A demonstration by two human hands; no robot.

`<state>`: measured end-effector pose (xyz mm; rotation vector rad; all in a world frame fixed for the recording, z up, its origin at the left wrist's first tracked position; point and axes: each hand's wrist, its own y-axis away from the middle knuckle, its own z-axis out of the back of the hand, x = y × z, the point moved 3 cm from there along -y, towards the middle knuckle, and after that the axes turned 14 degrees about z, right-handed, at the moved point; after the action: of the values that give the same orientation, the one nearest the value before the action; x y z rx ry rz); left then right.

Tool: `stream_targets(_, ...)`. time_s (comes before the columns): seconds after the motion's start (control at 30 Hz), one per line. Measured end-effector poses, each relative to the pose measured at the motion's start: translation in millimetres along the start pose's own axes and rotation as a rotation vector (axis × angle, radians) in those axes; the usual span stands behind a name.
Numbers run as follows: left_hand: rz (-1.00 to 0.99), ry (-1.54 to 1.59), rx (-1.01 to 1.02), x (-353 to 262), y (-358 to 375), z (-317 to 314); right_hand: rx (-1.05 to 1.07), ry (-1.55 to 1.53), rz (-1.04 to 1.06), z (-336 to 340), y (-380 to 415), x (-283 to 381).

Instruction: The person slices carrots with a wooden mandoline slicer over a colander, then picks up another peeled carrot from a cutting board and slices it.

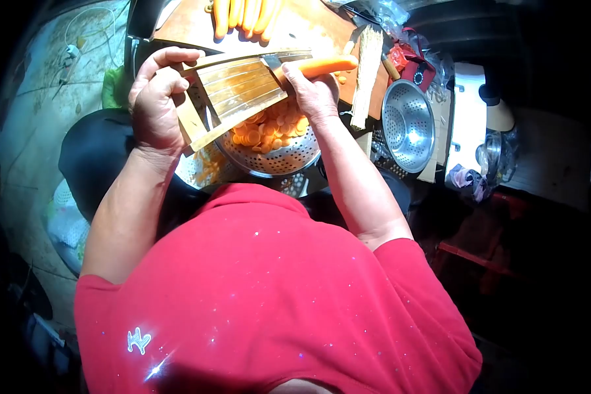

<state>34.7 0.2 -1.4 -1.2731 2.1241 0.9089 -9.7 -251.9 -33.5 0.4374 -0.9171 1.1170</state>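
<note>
My left hand (156, 98) is closed around the left end of a wooden mandoline slicer (240, 90), which is tilted over a metal colander (276, 161). At the slicer's right end, near its dark blade, my right hand (314, 95) grips a carrot (328, 64). The carrot's far end sticks out to the right, and its near end meets the slicer board. Round orange carrot slices (269, 131) fill the colander below.
Several whole carrots (246, 14) lie side by side on an orange board (184, 26) at the top. Right of my right hand are a straw whisk-like bundle (366, 75) and a second metal colander (408, 125). Plastic bags (391, 13) sit behind.
</note>
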Motion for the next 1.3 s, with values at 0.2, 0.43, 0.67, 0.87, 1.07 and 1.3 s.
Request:
stream_targets(0.2,-0.022,0.03,0.056,-3,-4,2,-0.084,-0.405,0.067,8,2,6)
stream_targets(0.43,0.031,0.12,0.056,0,-11,5,-0.065,-0.277,0.12,19,-2,16)
stream_targets(0.67,0.058,0.079,-0.075,1,-8,5,0.138,-0.439,0.299,10,26,71)
stream_targets(0.87,0.037,0.05,-0.069,1,-6,4,0.011,-0.046,0.18,21,-26,-3)
stream_targets(1.07,0.053,0.064,-0.086,-1,-3,0,0.149,-0.395,0.295,7,24,56)
stream_targets(1.3,0.03,0.035,-0.082,0,-4,1,0.029,-0.128,0.048,17,-18,-1)
